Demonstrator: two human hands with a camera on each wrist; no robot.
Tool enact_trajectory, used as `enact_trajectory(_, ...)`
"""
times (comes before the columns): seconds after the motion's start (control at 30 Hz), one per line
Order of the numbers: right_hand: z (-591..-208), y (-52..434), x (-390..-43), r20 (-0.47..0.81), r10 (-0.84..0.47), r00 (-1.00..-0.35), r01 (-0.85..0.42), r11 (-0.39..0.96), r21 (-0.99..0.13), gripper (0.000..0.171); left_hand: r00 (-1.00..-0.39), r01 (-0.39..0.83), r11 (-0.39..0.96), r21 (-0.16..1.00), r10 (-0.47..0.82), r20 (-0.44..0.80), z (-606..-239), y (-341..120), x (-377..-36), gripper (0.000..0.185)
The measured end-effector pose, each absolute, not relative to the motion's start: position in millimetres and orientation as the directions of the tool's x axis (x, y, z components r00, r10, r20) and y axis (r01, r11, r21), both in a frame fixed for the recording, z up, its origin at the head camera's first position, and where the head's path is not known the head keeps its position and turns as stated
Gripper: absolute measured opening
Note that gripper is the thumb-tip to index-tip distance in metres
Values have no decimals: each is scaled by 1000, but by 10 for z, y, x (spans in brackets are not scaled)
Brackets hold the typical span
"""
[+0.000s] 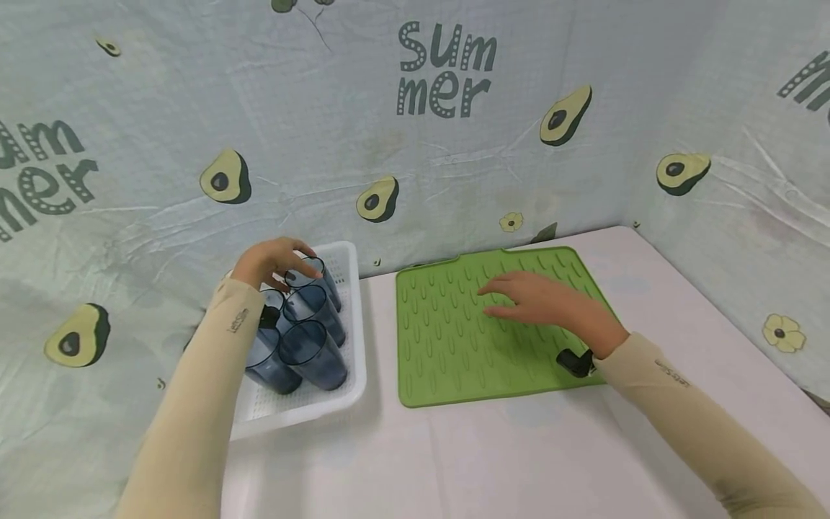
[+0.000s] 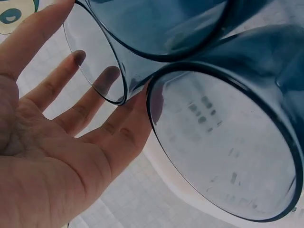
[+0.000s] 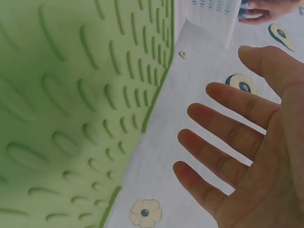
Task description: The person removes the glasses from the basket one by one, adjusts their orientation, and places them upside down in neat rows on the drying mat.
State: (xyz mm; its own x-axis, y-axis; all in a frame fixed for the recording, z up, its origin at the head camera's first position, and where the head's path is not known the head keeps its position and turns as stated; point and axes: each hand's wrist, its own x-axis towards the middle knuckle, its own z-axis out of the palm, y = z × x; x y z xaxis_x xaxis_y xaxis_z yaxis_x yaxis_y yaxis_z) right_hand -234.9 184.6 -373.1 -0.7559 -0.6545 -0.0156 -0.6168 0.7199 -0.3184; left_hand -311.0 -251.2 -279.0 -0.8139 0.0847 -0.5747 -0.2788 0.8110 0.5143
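Several blue-tinted drinking glasses (image 1: pixel 311 353) stand in a white plastic basket (image 1: pixel 360 360) on the left. My left hand (image 1: pixel 275 263) is over the basket's far part, at the rim of the back glass (image 1: pixel 332 288). In the left wrist view its fingers are spread and fairly straight, with fingertips (image 2: pixel 112 76) showing tinted through a glass, and another wide glass rim (image 2: pixel 228 76) lies beside them. My right hand (image 1: pixel 528 298) hovers above a green ridged drying mat (image 1: pixel 441 346), its fingers extended and the palm holding nothing.
A pale pink cloth covers the table (image 1: pixel 402 461). Behind it and to the right hangs a light curtain (image 1: pixel 311 108) printed with avocados and lettering. The basket stands left of the mat, with a strip of table between them.
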Motion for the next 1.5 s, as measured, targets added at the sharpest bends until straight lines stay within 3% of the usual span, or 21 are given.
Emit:
enact_trajectory(0.43,-3699,1633,-2391,47,-703,-710,-662,643,-385,35,-857,-213,863,458,60,-512,-2914,-2460,-3118,80)
enact_trajectory(0.83,-3656,1528,-2374,60,-686,-725,-638,637,-434,34,-867,-186,875,448,68,-493,-2938,-2528,-3117,82)
enact_trajectory(1.5,-3560,1412,-2377,80,-722,-687,-679,599,-424,35,-932,38,934,355,161,-324,-2945,-2452,-3051,74)
